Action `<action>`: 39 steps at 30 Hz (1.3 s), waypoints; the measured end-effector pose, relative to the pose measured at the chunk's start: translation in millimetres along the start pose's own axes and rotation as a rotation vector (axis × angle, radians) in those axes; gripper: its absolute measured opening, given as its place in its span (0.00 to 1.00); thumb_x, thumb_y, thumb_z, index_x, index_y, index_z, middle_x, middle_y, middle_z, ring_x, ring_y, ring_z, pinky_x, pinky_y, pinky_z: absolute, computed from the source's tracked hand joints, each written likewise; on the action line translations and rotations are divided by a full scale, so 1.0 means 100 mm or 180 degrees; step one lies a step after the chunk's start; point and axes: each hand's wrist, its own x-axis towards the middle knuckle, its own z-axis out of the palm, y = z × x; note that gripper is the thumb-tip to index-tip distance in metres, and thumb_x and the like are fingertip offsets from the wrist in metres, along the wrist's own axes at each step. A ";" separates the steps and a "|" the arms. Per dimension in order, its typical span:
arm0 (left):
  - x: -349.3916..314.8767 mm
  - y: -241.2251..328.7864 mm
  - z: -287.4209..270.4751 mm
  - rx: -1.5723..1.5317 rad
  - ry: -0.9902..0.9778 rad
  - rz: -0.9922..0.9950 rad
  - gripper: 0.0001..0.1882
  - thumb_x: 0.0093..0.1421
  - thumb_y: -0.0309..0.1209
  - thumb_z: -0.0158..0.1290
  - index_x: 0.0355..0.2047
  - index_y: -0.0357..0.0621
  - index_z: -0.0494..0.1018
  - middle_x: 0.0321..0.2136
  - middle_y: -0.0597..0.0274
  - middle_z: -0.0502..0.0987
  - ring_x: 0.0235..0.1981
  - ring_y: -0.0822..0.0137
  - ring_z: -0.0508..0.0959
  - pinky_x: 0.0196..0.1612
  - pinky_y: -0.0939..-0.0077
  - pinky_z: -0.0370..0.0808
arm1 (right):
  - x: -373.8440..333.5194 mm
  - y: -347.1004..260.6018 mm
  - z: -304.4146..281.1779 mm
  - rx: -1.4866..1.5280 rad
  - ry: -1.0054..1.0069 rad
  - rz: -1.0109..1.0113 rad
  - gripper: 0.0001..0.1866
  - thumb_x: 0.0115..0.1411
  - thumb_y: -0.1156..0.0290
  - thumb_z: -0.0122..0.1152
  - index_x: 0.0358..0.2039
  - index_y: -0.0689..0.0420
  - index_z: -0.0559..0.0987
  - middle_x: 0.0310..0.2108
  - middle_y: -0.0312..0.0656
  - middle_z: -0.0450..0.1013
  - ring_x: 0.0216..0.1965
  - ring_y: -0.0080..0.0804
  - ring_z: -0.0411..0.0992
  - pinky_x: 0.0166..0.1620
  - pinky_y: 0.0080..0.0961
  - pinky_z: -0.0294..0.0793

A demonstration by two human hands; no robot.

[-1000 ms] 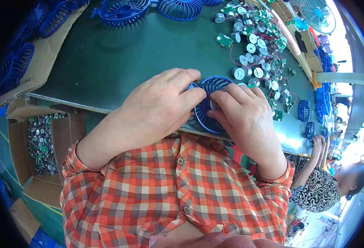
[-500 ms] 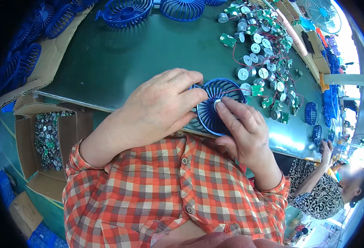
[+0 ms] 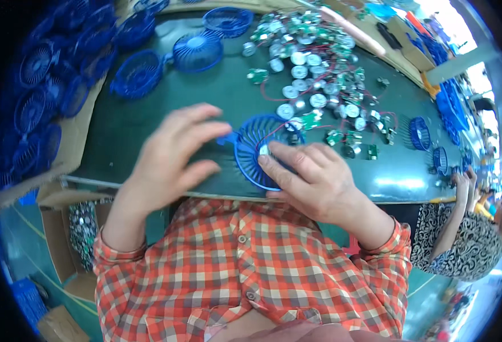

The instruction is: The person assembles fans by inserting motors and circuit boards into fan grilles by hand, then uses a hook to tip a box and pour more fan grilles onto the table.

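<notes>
A round blue plastic fan housing (image 3: 245, 157) lies at the table's near edge, its slatted inside facing up. At its centre sits a small silver motor (image 3: 263, 149), with a thin red wire running toward a green circuit board (image 3: 311, 119) by the far rim. My right hand (image 3: 316, 179) is over the housing's right side, index and middle fingertips against the motor and the thumb low by the near rim. Left of the housing, my left hand (image 3: 177, 154) is raised, fingers apart and slightly blurred, holding nothing. It is close to the housing's small blue tab (image 3: 226, 138).
Wired motors with boards (image 3: 319, 85) are heaped beyond the housing. More blue fan housings (image 3: 197, 51) lie at the far left, and others fill a carton (image 3: 85, 128). A box of small parts (image 3: 54, 233) stands below the table. A co-worker (image 3: 456, 239) works at right.
My left hand has let go of the housing and drawn back leftward, its fingers opening. The housing now lies flatter on the table, my right fingers still at the motor. The view has shifted.
</notes>
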 end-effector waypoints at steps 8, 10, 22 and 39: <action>0.37 -0.71 -0.36 0.1623 0.0594 -0.0819 0.31 0.57 0.26 0.61 0.62 0.43 0.67 0.63 0.48 0.69 0.65 0.49 0.67 0.67 0.60 0.65 | -0.25 0.36 -0.51 0.0615 0.1028 0.1134 0.23 0.54 0.59 0.70 0.47 0.61 0.82 0.48 0.50 0.76 0.44 0.41 0.78 0.47 0.30 0.77; 0.37 -0.79 -0.32 0.1734 0.0045 -0.1051 0.31 0.57 0.25 0.61 0.62 0.42 0.66 0.63 0.48 0.69 0.65 0.49 0.66 0.67 0.60 0.65 | -0.48 0.51 -0.61 0.1380 0.1253 0.1430 0.19 0.63 0.60 0.64 0.43 0.66 0.81 0.48 0.50 0.77 0.46 0.40 0.78 0.51 0.31 0.76; 0.31 -0.53 -0.18 0.2132 0.0676 -0.0986 0.27 0.57 0.22 0.59 0.58 0.43 0.70 0.57 0.49 0.73 0.58 0.49 0.73 0.59 0.60 0.72 | -1.56 1.05 -0.94 0.1727 0.2745 0.3051 0.21 0.69 0.60 0.59 0.51 0.66 0.79 0.54 0.48 0.76 0.42 0.30 0.79 0.39 0.27 0.81; -0.01 -0.17 0.04 0.1588 0.0796 -0.0793 0.14 0.56 0.19 0.57 0.44 0.42 0.77 0.35 0.55 0.77 0.38 0.53 0.77 0.44 0.62 0.72 | -1.05 1.03 -1.30 0.1410 0.2006 0.2571 0.20 0.67 0.60 0.61 0.50 0.63 0.81 0.47 0.41 0.77 0.41 0.24 0.75 0.41 0.24 0.76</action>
